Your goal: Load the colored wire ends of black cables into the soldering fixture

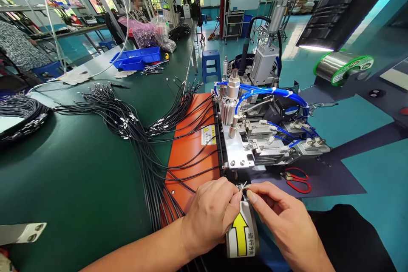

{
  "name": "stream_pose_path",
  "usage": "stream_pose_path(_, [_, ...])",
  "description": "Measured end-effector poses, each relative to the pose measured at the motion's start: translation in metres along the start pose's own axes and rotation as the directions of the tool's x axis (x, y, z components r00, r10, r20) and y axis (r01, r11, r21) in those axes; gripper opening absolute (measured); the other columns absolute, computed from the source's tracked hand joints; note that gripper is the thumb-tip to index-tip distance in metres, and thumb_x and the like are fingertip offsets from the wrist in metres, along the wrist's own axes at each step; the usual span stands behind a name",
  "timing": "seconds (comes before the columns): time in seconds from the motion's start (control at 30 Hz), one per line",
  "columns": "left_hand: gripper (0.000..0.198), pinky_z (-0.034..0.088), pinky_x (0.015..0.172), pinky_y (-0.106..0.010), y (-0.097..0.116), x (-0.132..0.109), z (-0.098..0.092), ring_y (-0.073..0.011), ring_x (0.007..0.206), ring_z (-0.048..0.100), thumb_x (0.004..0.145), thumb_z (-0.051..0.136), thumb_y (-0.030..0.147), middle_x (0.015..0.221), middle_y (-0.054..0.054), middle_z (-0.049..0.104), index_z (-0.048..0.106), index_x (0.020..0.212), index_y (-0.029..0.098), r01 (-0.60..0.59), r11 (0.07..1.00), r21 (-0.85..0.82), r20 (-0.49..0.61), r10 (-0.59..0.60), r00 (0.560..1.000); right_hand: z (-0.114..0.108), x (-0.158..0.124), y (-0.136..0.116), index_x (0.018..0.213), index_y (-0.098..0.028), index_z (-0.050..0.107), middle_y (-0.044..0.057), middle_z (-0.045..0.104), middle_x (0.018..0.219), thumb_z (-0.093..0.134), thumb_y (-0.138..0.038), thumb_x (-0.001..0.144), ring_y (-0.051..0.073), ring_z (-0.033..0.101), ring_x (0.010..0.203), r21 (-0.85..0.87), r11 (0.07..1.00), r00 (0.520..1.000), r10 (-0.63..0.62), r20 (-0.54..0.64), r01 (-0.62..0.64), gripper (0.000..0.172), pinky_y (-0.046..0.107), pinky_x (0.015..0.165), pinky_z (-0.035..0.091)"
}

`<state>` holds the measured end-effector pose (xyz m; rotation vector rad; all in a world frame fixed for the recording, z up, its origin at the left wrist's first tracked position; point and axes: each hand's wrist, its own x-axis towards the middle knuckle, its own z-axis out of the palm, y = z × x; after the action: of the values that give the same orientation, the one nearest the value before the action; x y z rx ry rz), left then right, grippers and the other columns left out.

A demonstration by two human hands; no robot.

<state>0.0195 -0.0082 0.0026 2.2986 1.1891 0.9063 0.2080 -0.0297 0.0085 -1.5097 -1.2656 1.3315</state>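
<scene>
My left hand (210, 214) and my right hand (282, 216) meet at the front of a small metal machine (251, 136) with blue air hoses. Both pinch the bare end of a thin black cable (243, 186) just below the machine's front edge. The cable end sits above a white label with a yellow arrow (241, 233). My left fingers are curled tight; my right thumb and forefinger press together on the wire tips.
A large bundle of black cables (134, 123) fans across the green bench and an orange plate (188, 153). Red-handled cutters (298, 179) lie right of the machine. A solder spool (344, 66), blue bins (137, 57) and a seated person (138, 6) are farther back.
</scene>
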Motion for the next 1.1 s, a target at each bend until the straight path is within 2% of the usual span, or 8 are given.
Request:
stream_pose_path(0.4, [0.021,0.041,0.065,-0.029,0.0,0.0,-0.001,-0.0156,0.07,0.053,0.103,0.044,0.02,0.079,-0.004,0.058,0.06,0.09,0.015,0.001,1.0,-0.031,0.023,0.0,1.0,-0.001,0.002,-0.001,0.108,-0.02,0.073,0.003,0.068,0.094,0.067,-0.047,0.093,0.018,0.062,0.098,0.115,0.993,0.997,0.013,0.079,-0.022,0.031,0.025,0.092,0.048])
stream_pose_path(0.57, [0.02,0.04,0.063,-0.027,0.0,0.003,-0.002,-0.0128,0.068,0.054,0.104,0.043,0.02,0.078,-0.002,0.06,0.059,0.091,0.016,0.031,0.992,-0.123,0.009,-0.03,0.999,0.004,0.003,-0.003,0.106,-0.019,0.072,0.003,0.068,0.1,0.068,-0.046,0.093,0.016,0.061,0.093,0.22,0.975,0.994,0.02,0.108,-0.043,0.03,0.022,0.084,0.049])
stream_pose_path(0.7, [0.02,0.04,0.063,-0.025,-0.001,0.003,-0.002,-0.0112,0.067,0.056,0.105,0.043,0.019,0.077,0.0,0.061,0.059,0.093,0.016,0.035,0.988,-0.148,0.013,-0.033,0.999,0.008,0.004,-0.003,0.105,-0.02,0.072,0.002,0.066,0.095,0.068,-0.045,0.093,0.013,0.059,0.085,0.245,0.969,0.996,0.007,0.085,-0.028,0.028,0.019,0.073,0.048])
stream_pose_path(0.9, [0.021,0.04,0.062,-0.025,-0.004,0.002,-0.001,-0.0117,0.066,0.057,0.105,0.042,0.021,0.076,0.0,0.061,0.059,0.092,0.016,0.041,0.989,-0.143,0.035,-0.036,0.999,0.008,0.004,-0.001,0.103,-0.02,0.073,0.002,0.065,0.096,0.069,-0.044,0.093,0.014,0.058,0.086,0.232,0.973,0.998,-0.018,0.064,0.003,0.027,0.02,0.075,0.049])
stream_pose_path(1.03, [0.021,0.039,0.061,-0.025,-0.004,0.002,-0.001,-0.0115,0.066,0.057,0.105,0.042,0.022,0.076,0.0,0.061,0.058,0.093,0.017,0.036,0.988,-0.149,0.038,-0.03,0.999,0.009,0.005,0.0,0.102,-0.02,0.074,0.002,0.065,0.089,0.073,-0.048,0.089,0.012,0.056,0.077,0.266,0.961,0.996,0.058,0.07,-0.075,0.031,0.018,0.065,0.047])
stream_pose_path(1.1, [0.021,0.038,0.06,-0.025,-0.004,0.002,-0.001,-0.0112,0.064,0.055,0.105,0.041,0.022,0.074,0.001,0.06,0.057,0.092,0.017,0.046,0.986,-0.16,0.042,-0.039,0.998,0.01,0.005,0.002,0.103,-0.021,0.074,0.001,0.066,0.09,0.072,-0.046,0.09,0.012,0.058,0.08,0.267,0.962,0.997,0.047,0.057,-0.061,0.028,0.018,0.068,0.049])
